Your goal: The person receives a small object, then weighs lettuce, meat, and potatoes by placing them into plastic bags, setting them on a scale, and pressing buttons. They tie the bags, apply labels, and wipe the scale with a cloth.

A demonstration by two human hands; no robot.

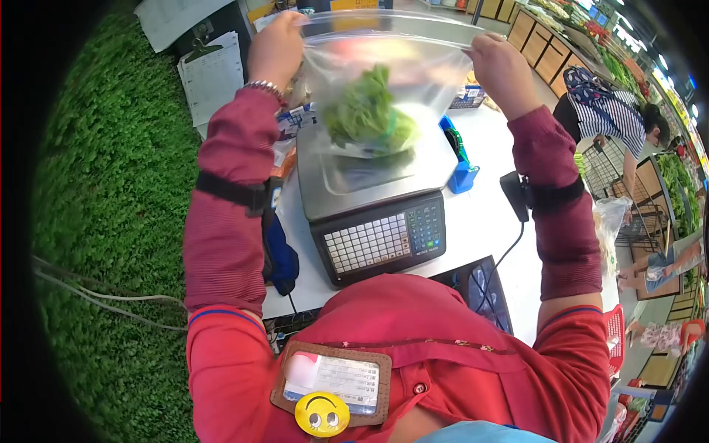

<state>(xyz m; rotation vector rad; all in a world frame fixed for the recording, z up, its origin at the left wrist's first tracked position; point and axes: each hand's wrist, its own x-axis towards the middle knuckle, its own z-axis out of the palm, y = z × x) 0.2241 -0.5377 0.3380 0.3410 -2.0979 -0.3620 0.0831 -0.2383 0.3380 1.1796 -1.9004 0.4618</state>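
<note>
A clear plastic bag with a bunch of leafy greens inside hangs stretched between my two hands. My left hand pinches the bag's top left corner. At the top right corner, my right hand grips it with closed fingers. The bottom of the bag overlaps the metal plate of a weighing scale in this view. Toward me, the scale carries a keypad with rows of white keys and a group of darker ones.
Right of the scale, a blue holder stands on the white table. Clipboards with paper hang beside a green leafy wall at left. At right, a person in a striped top bends by a shopping cart.
</note>
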